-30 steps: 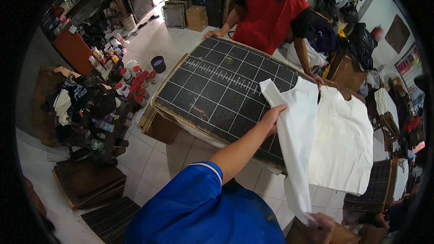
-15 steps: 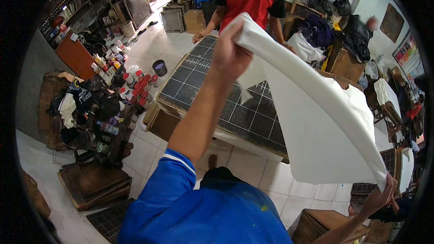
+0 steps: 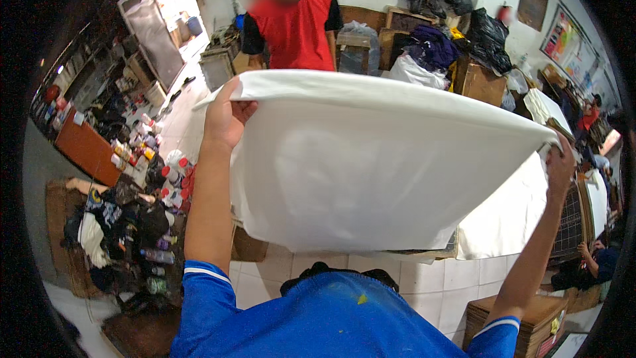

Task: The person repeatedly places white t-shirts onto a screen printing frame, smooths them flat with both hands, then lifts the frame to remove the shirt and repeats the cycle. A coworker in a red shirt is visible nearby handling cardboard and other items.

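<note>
A person in a blue shirt (image 3: 331, 318) w/ white sleeve trim is holding up a white cloth (image 3: 371, 166) w/ both hands, the L hand (image 3: 228, 116) clamping the upper edge near one end, thumb & fingers closed on the fabric, the R hand (image 3: 560, 162) clamping the opp. upper corner, fingers likewise closed. The cloth's top edge is running in a gentle arc betw. the two sets of fingers; the rest is hanging below them. Just below & inside the R fingers, a 2nd white cloth (image 3: 507, 215) is lying partly behind the held one, while a bit of a dark board (image 3: 430, 252) is showing under the lower hem. Farther below the R fingers, a stack of brown boards (image 3: 487, 318) is sitting on the tiled floor (image 3: 417, 292). Left of & lower than the L fingers, red-lidded jars (image 3: 173, 179) are standing near the forearm, w/ a dark heap of clothes (image 3: 132, 219) lying past them. Beyond the cloth, nearer the L fingers, a co-worker in a red-&-black shirt (image 3: 298, 33) is standing. In the bkgd, a black plastic bag (image 3: 487, 40) is slumping beyond the R fingers, a poster (image 3: 563, 36) is hanging farther right, & a doorway (image 3: 173, 0) is glowing beyond the L fingers.
</note>
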The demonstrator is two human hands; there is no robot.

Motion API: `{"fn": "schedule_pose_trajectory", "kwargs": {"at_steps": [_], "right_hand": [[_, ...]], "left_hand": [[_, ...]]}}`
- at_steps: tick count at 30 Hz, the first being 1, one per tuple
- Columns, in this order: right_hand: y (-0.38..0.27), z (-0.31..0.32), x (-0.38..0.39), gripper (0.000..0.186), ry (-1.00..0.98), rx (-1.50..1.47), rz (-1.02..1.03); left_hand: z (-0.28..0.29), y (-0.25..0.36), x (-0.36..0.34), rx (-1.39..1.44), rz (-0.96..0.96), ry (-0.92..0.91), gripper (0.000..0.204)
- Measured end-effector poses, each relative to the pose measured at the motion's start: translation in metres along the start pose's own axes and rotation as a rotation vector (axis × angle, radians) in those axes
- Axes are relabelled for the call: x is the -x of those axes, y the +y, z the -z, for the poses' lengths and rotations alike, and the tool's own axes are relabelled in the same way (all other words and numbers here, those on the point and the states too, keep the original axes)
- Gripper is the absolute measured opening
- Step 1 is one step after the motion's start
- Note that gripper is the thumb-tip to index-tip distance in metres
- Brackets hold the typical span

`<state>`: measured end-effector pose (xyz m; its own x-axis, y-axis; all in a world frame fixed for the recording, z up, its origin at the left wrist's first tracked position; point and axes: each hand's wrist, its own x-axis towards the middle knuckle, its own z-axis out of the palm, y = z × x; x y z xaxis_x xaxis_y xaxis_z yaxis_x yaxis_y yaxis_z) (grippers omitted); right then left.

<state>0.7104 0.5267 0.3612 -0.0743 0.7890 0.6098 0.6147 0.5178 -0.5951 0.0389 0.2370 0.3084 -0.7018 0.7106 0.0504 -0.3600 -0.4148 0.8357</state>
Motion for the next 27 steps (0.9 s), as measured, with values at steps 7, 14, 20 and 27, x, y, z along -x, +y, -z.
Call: {"fn": "schedule_pose_trajectory", "kwargs": {"at_steps": [7, 14, 20, 27], "right_hand": [[-0.022, -0.130, -0.043, 0.031, -0.323, -0.659, -0.423], [-0.049, -0.152, -0.142, 0.032, -0.049, -1.027, -0.165], [-0.069, -0.078, -0.086, 0.061, -0.327, -1.370, -0.010], [-0.014, -0.118, 0.093, 0.033, -0.085, -0.977, -0.452]], "left_hand": [[0.046, -0.050, -0.122, -0.126, 0.199, 0.122, 0.026], [0.002, 0.009, -0.201, -0.056, -0.141, 0.102, 0.023], [0.030, 0.059, -0.141, 0.017, -0.374, 0.035, 0.029], [0.126, -0.032, -0.025, -0.057, -0.168, 0.313, 0.036]]}}
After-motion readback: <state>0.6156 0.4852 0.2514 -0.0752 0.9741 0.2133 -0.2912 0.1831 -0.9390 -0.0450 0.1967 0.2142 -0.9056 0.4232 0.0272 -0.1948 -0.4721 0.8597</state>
